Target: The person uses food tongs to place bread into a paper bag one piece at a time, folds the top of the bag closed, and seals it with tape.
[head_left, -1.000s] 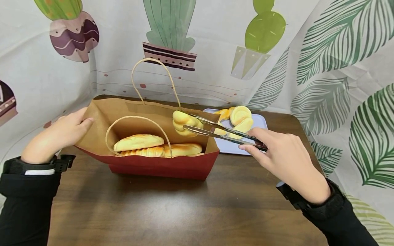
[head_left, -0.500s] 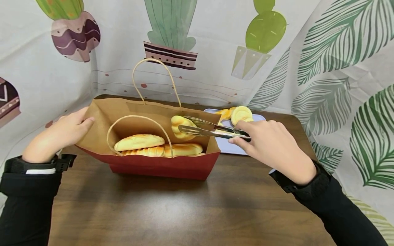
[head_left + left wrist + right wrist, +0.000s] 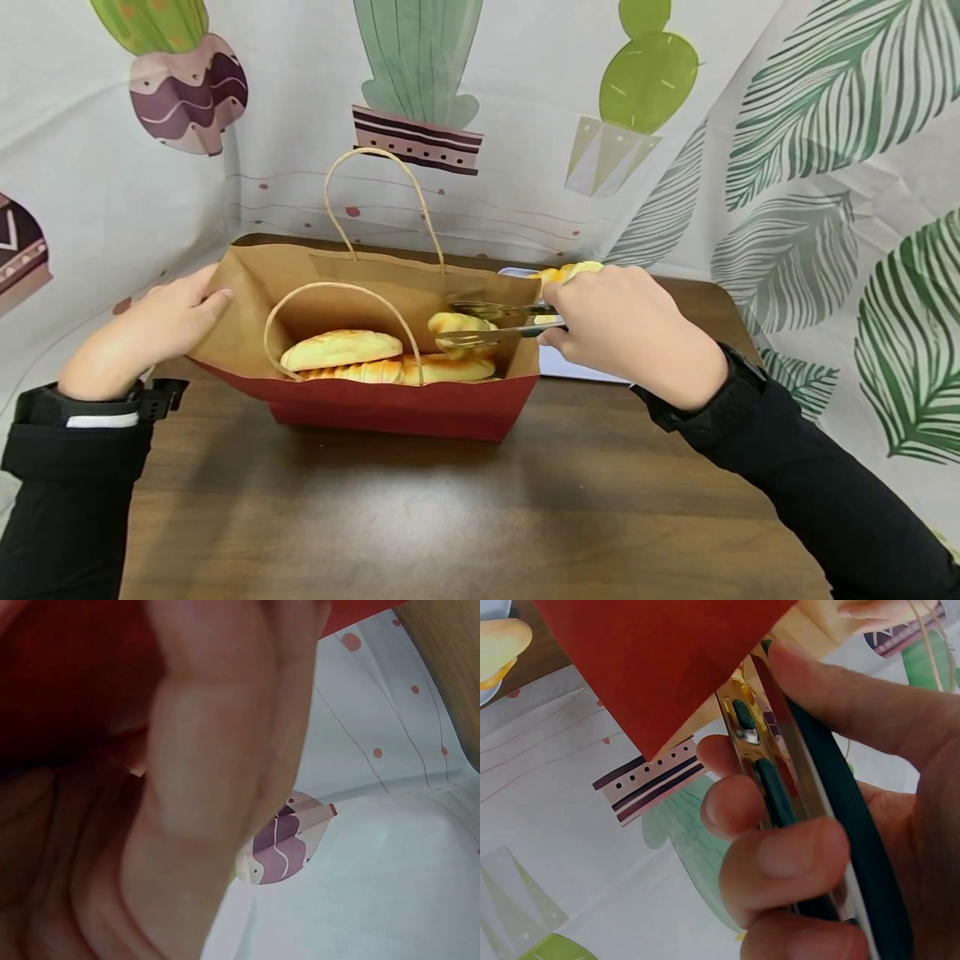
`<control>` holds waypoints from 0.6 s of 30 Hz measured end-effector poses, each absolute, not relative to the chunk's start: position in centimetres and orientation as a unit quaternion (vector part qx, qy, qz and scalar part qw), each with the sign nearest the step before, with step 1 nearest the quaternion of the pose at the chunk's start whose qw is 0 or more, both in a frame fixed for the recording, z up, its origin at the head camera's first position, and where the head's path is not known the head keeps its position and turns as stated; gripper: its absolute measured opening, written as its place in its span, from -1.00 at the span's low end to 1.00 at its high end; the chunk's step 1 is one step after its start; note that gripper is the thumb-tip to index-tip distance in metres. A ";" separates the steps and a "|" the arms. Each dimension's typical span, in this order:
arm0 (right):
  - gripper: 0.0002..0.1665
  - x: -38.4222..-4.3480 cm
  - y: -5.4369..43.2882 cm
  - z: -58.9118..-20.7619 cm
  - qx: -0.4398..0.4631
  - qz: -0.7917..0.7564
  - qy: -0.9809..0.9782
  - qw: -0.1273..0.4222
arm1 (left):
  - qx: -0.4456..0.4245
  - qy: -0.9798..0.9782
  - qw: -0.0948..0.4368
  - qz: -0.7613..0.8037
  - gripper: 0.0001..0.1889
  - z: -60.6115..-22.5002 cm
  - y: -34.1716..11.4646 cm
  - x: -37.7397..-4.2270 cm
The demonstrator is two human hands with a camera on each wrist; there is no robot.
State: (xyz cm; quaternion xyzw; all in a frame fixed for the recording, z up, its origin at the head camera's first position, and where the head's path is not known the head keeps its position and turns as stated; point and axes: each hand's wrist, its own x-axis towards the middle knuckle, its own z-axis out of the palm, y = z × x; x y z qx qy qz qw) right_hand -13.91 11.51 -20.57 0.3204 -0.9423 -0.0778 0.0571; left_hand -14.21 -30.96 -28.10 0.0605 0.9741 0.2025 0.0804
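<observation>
A red paper bag point(image 3: 390, 410) with a brown inside stands wide-mouthed on the table. My left hand point(image 3: 161, 321) grips its left edge, thumb on the inner side; the left wrist view shows the fingers point(image 3: 202, 750) against the red outside. My right hand point(image 3: 626, 329) holds metal tongs point(image 3: 517, 332), its fingers curled round their dark green handles point(image 3: 847, 795). Between the tong tips, inside the bag's right part, is a yellow knotted bread roll point(image 3: 453, 323), low over a long golden loaf point(image 3: 457, 369). Another pale loaf point(image 3: 341, 348) lies on a ridged bread point(image 3: 352, 372) to the left.
Behind my right hand, a pale lilac tray point(image 3: 577, 367) bears more bread point(image 3: 570, 272), partly hidden. Two twisted paper handles point(image 3: 382, 152) arch over the bag's mouth. A printed cloth point(image 3: 525, 100) hangs behind the brown wooden table point(image 3: 450, 517).
My right hand has moved left and the tongs have carried the knotted roll down into the bag, close over the long loaf. My left hand stays on the bag's edge.
</observation>
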 end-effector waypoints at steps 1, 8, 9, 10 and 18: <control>-0.72 -13.9 11.5 -20.6 0.321 -0.078 -0.942 0.056 | 0.061 0.974 0.082 0.203 -0.53 -28.1 -31.0 -14.2; -0.70 -13.8 11.6 -20.8 0.327 -0.079 -0.940 0.064 | 0.060 0.972 0.089 0.211 -0.49 -28.5 -31.3 -14.5; -0.69 -13.8 11.6 -20.8 0.329 -0.079 -0.939 0.067 | 0.060 0.971 0.090 0.211 -0.49 -28.5 -31.4 -14.5; -0.68 -13.7 11.7 -20.8 0.332 -0.079 -0.937 0.071 | 0.061 0.971 0.088 0.212 -0.48 -28.6 -31.4 -14.6; -0.68 -13.4 12.2 -20.9 0.333 -0.071 -0.937 0.076 | 0.064 0.974 0.072 0.206 -0.54 -28.7 -31.3 -14.5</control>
